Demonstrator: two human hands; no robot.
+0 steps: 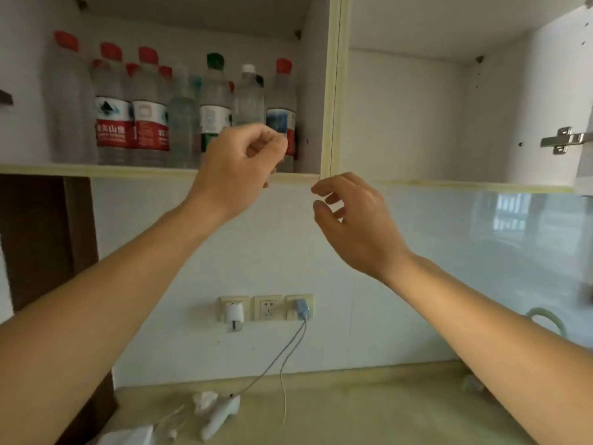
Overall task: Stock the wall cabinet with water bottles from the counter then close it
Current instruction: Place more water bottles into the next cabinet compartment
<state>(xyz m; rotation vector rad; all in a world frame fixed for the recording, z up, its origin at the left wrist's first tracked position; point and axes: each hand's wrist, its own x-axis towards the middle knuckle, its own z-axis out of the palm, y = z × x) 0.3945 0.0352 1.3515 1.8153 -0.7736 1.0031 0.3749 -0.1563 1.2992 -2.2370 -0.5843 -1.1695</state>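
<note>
Bottles (150, 117) stand upright on the cabinet (330, 91) shelf, just beyond my curled, empty left hand (237, 175); my right hand (353, 220), relaxed and empty, hangs lower right.

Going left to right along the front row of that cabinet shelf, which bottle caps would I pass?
Red cap → red cap → red cap → dark green cap → white cap → red cap. Smaller caps behind overlap, so I skip them.
</note>
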